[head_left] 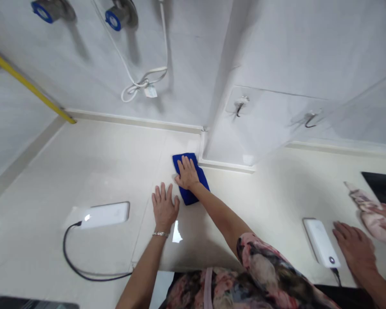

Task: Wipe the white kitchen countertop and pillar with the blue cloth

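Observation:
My right hand (187, 173) lies flat on a folded blue microfiber cloth (189, 180), pressing it onto the pale glossy countertop (83, 171) close to the white wall panel's base. My left hand (164, 207), wearing a silver bracelet, rests palm down on the bare counter just left of the cloth, fingers spread and holding nothing. The part of the cloth under my right palm is hidden.
A white power bank (106, 215) with a black cable lies left of my hands, and another (321, 242) lies right. A co-worker's hand (354, 251) is beside it, with a pink cloth (371, 216) beyond. Blue-ringed wall valves (120, 16) and a looped white cord (138, 88) are above.

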{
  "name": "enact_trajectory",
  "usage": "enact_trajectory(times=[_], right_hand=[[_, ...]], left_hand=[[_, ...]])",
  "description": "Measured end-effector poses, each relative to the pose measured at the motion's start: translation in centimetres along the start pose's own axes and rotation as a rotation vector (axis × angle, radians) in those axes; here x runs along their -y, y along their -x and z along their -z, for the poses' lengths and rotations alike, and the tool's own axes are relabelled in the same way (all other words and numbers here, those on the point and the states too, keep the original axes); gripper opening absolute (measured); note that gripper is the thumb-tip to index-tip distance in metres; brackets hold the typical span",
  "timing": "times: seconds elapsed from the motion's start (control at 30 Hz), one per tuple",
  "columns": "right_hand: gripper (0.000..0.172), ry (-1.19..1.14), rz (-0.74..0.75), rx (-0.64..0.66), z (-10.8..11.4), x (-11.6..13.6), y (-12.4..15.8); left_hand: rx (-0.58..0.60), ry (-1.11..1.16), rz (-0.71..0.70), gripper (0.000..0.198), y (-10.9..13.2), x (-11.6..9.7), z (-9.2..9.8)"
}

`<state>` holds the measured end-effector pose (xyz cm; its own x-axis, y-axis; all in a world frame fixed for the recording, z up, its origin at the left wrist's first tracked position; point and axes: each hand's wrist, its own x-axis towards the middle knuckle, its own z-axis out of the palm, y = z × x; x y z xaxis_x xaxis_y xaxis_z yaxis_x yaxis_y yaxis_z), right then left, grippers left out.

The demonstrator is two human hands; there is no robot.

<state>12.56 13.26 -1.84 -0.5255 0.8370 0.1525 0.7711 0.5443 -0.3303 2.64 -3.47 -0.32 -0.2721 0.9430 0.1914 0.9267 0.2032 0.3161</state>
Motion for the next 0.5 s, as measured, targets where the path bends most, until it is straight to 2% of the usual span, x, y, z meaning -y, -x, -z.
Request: enact_trajectory(times=[0.1, 0.2, 0.5], right_hand=[[0.082, 0.024, -0.114, -0.019, -0.2, 0.9, -2.5], [0.082, 0.032, -0.204, -0.043, -0.2, 0.8, -4.8], [0.080, 0.154, -0.367, -0.061, -0.8, -1.7, -11.8]], left_hand=[[0.029, 0.012, 0.016, 0.057, 0.1, 0.0, 0.1], [0.042, 0.030, 0.018, 0.058, 0.1, 0.1, 0.2], [0.042, 0.050, 0.004, 0.060, 0.6, 0.6, -0.4]])
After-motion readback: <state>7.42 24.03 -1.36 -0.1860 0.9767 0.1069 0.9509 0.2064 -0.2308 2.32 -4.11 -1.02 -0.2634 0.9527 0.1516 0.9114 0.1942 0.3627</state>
